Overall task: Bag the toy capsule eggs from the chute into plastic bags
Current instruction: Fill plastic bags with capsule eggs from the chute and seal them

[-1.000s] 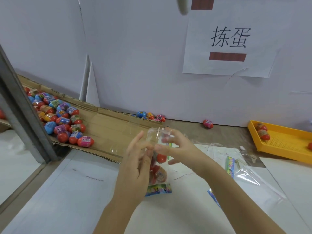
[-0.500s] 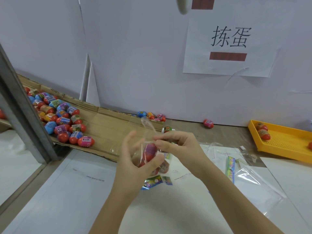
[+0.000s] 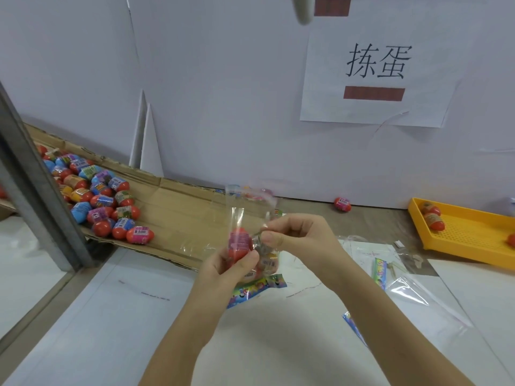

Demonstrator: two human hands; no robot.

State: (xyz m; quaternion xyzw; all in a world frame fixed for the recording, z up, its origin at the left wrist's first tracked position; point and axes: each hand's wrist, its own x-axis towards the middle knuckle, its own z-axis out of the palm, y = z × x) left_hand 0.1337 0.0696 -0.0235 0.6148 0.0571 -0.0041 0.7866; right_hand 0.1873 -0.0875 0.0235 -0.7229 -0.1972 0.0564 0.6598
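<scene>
A packing workstation: cardboard chute (image 3: 178, 215), yellow sorting tray (image 3: 471, 235), wall sign (image 3: 376, 65).

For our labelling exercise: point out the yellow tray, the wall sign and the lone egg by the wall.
Tray (image 3: 473, 235): head view, bare mesh floor.
Sign (image 3: 377, 64): head view, printed characters.
Lone egg (image 3: 343, 204): head view, its label.

A white panelled wall (image 3: 223, 93) fills the upper frame, with a paper sign (image 3: 376, 112) bearing two black characters and red-brown bars at upper right. A grey metal post (image 3: 36, 190) slants at left, beside the white counter (image 3: 111, 330).
</scene>
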